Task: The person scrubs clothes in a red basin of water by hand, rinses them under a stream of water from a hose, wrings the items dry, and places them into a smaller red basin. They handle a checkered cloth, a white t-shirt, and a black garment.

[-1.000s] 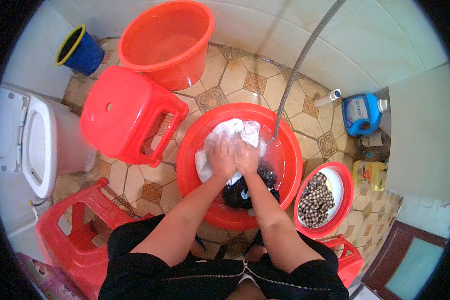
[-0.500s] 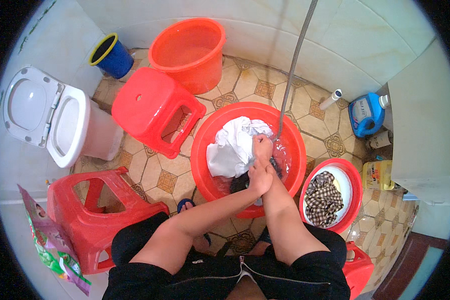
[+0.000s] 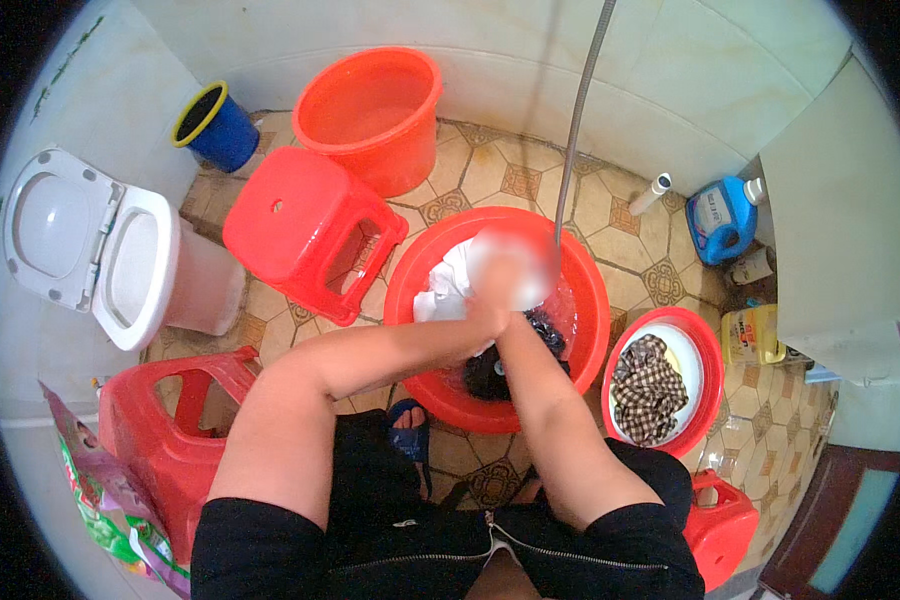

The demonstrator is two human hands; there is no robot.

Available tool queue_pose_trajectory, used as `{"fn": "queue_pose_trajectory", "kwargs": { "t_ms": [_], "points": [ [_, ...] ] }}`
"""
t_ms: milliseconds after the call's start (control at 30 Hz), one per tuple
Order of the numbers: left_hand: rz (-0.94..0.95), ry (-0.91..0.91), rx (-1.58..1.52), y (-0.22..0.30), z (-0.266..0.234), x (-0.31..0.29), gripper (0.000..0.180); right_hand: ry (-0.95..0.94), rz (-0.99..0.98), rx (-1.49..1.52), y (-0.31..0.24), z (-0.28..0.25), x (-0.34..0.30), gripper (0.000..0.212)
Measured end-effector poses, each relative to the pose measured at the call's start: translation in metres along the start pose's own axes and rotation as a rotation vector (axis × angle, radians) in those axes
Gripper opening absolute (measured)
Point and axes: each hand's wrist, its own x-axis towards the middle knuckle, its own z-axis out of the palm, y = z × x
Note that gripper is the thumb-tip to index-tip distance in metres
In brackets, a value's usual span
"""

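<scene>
A wide red basin (image 3: 594, 325) of water stands on the floor before me. White cloth (image 3: 448, 277) lies bunched in its far left part, and dark cloth (image 3: 488, 377) sits in the nearer part. My right hand (image 3: 518, 278) is over the white cloth, near the grey hose (image 3: 576, 130) that hangs into the basin. Close beside it, my left hand (image 3: 486, 312) is at the cloth, its wrist near my right wrist. A blur covers the fingers of both hands, so their grip cannot be made out.
To the right, a smaller red-rimmed basin (image 3: 712, 375) holds a checked cloth (image 3: 650, 390). Blue (image 3: 720, 220) and yellow (image 3: 753, 335) jugs stand beyond it. Leftward are red stools (image 3: 290, 220), a tall orange-red tub (image 3: 370, 110), a blue bin (image 3: 225, 130) and a toilet (image 3: 150, 265).
My hands have shifted slightly up and left over the white cloth, which is more covered now. More of the dark cloth shows. My left elbow has swung outward, and the whole view has shifted slightly.
</scene>
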Motion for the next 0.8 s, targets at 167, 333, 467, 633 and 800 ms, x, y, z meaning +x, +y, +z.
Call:
{"fn": "queue_pose_trajectory", "kwargs": {
  "t_ms": [167, 333, 467, 633, 800],
  "points": [
    [-0.198, -0.268, -0.455, 0.028, -0.025, -0.036, 0.031, 0.174, -0.073, -0.140, 0.042, 0.017, 0.005, 0.017],
    [0.015, -0.477, -0.696, -0.043, -0.029, -0.026, 0.035, -0.076, -0.133, 0.300, 0.055, 0.017, -0.012, 0.060],
    [0.168, 0.217, -0.149, -0.100, -0.026, 0.003, 0.058, -0.219, 0.008, 0.569, 0.073, 0.017, 0.009, 0.081],
    [-0.699, -0.150, -1.061, -0.087, -0.071, 0.006, 0.081, -0.429, 0.069, 0.734, 0.038, 0.024, -0.003, 0.109],
    [-0.696, -0.700, -1.147, -0.085, -0.090, 0.031, 0.101, -0.558, 0.027, 1.014, 0.036, 0.040, -0.013, 0.124]
  ]
}}
